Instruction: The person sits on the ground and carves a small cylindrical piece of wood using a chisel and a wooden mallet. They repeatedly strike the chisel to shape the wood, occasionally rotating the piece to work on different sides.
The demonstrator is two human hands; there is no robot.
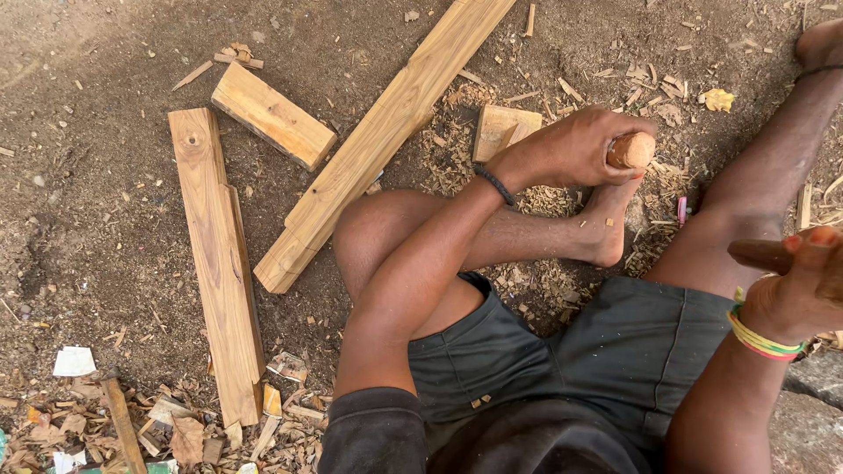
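Observation:
I sit on bare earth with my legs folded. My left hand (575, 147) is closed around a round wooden handle (630, 150), held upright just above my foot (604, 230); whatever is below the handle is hidden by the hand. A small light wood block (500, 129) lies behind that hand among shavings. My right hand (803, 285), with coloured bands on its wrist, grips a dark wooden handle (760, 254) at the right edge; its far end is out of view.
A long plank (378, 140) lies diagonally at centre. A flat board (215, 254) and a short block (272, 114) lie to the left. Wood chips and scraps (176, 421) litter the lower left. Shavings (544, 290) cover the ground near my legs.

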